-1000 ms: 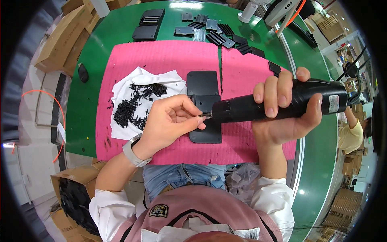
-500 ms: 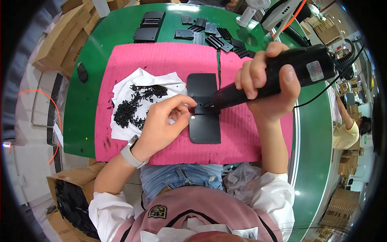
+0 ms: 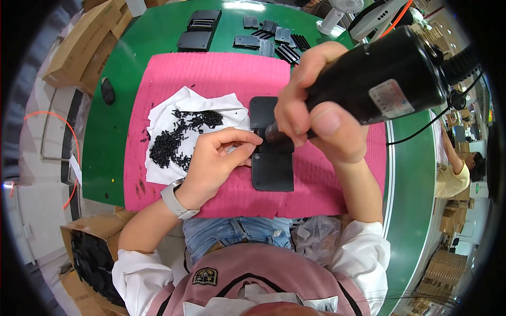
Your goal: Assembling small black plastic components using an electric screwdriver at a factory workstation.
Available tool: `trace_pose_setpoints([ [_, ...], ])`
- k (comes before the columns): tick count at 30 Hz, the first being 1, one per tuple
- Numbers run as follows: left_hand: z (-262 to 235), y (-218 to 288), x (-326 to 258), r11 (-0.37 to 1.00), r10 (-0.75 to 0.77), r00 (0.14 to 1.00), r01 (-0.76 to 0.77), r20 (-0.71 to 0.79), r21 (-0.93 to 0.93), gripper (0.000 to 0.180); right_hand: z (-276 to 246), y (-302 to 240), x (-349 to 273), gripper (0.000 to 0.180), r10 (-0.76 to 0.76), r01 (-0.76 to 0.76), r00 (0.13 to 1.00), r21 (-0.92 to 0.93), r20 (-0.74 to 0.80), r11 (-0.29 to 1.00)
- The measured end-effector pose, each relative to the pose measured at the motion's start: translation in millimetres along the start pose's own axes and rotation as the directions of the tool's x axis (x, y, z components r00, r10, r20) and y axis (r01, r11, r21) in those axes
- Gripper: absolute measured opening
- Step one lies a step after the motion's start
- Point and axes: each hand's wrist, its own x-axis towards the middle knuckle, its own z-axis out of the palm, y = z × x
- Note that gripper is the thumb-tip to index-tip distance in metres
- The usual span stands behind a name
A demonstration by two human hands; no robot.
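Observation:
A black part with two flat panels [image 3: 272, 171] joined by a narrower middle section lies on the pink foam mat [image 3: 327, 184]. My left hand [image 3: 213, 160], wearing a pale-strapped watch, has thumb and index finger closed at the left edge of that middle section. My right hand [image 3: 321, 113] is wrapped round a thick black electric screwdriver [image 3: 363, 79] with a cable at its back end. The tool slants down to the left, its front end at the middle section; its very tip cannot be made out. Small black screw-like pieces [image 3: 166, 147] lie heaped on a white cloth [image 3: 232, 105] beside my left hand.
Farther back on the green table [image 3: 142, 39] lie another black two-panel part [image 3: 197, 39] and several small dark plates [image 3: 282, 36]. A white fan [image 3: 337, 13] stands at the back right. An open cardboard box [image 3: 113, 221] of black pieces sits at lower left. Another person [image 3: 456, 176] is at far right.
My right hand and the screwdriver have shifted left, and the tool's back end looms larger. My left fingertips stay at the part's middle section. The whole view has shifted slightly.

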Motion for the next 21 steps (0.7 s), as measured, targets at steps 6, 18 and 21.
trace_pose_setpoints([
  [6,-1,-5,-2,0.996,0.075,0.997,-0.076,-0.025,-0.055,0.016,-1,10,11,0.038,0.015,-0.016,0.999,0.029,0.039,0.999],
  [18,0,-9,-2,0.991,0.130,0.991,-0.130,-0.020,-0.024,0.015,-5,13,14,0.040,0.027,-0.033,0.995,0.058,0.095,0.998],
  [21,3,-7,-2,0.987,0.147,0.989,-0.148,0.016,0.062,0.015,0,8,11,0.041,0.020,-0.027,0.994,0.062,0.112,0.998],
])
